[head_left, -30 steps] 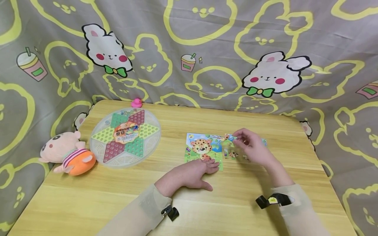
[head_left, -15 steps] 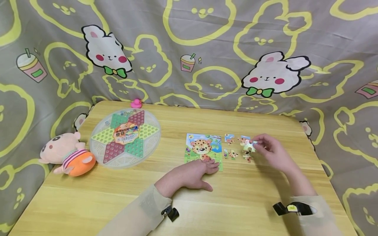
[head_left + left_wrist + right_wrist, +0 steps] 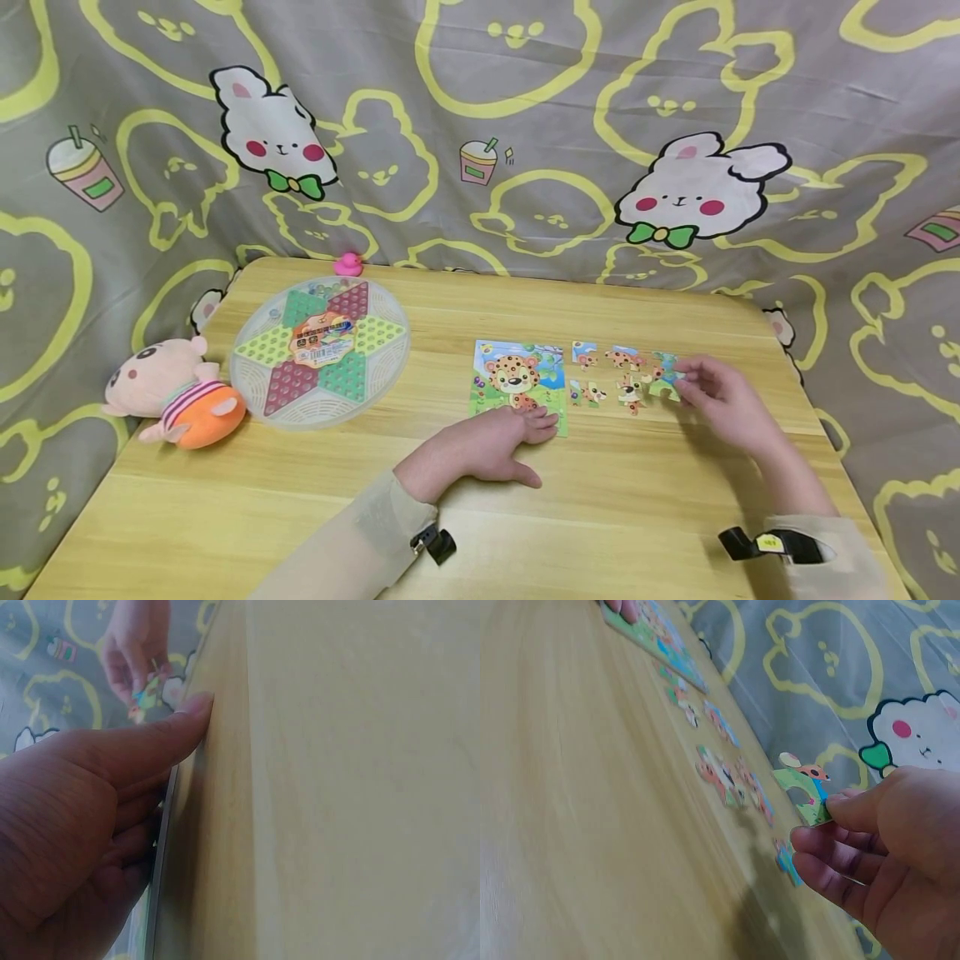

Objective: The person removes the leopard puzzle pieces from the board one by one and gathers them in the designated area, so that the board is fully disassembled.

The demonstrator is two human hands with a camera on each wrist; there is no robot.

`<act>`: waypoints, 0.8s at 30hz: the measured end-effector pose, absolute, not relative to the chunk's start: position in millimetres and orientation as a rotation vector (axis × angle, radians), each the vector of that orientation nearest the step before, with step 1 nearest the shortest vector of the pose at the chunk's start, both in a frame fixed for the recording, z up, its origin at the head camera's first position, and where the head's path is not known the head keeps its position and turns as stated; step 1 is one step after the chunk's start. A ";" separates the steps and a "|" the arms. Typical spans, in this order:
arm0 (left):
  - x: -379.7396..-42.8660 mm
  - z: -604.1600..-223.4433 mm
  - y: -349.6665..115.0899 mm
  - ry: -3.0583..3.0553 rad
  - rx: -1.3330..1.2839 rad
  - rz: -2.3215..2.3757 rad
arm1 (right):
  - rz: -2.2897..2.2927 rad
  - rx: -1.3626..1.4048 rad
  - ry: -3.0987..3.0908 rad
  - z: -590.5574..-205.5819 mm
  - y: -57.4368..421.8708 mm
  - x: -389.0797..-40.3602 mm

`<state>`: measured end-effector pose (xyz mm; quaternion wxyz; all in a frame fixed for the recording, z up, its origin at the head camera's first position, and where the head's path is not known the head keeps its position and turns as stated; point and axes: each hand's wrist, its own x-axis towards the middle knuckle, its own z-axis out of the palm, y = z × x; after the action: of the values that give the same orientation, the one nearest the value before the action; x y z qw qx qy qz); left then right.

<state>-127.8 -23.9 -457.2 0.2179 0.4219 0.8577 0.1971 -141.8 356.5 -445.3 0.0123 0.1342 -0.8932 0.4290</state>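
My left hand (image 3: 487,446) rests with its fingers on the lower edge of a leopard picture board (image 3: 487,379), thumb apart on the table. Right of the board, my right hand (image 3: 731,408) pinches a jigsaw piece (image 3: 804,796) between thumb and fingers. That piece is green with a bit of orange and blue, raised and tilted above the table. Several loose jigsaw pieces lie in two rows between the board and the right hand, among them a blue corner piece (image 3: 584,353) and one with part of the leopard's face (image 3: 632,393). Another blue piece (image 3: 786,860) lies just below the held one.
A round Chinese checkers board (image 3: 390,375) lies on the left of the wooden table (image 3: 525,533). Beside it is a plush toy (image 3: 176,392) in orange shorts. A pink rubber duck (image 3: 348,264) stands at the back edge, near the patterned curtain (image 3: 420,200).
My right hand has moved rightward along the pieces, carrying the jigsaw piece from above the leopard-face piece to the row's right end. The left hand has stayed on the picture board.
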 end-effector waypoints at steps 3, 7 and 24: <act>-128.1 -457.7 -23.8 2.376 1.166 0.544 | 1.320 0.406 -2.796 -448.8 363.7 -140.8; -128.5 -458.0 -24.0 2.377 1.162 0.543 | 1.275 0.399 -2.819 -454.3 372.6 -140.6; -128.6 -458.7 -24.2 2.388 1.177 0.532 | 1.020 0.317 -2.999 -462.0 378.4 -139.0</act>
<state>-128.6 -24.2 -458.7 0.2115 0.4238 0.8596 0.1915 -139.0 378.4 -462.0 -0.0209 0.0995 -0.9418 0.3204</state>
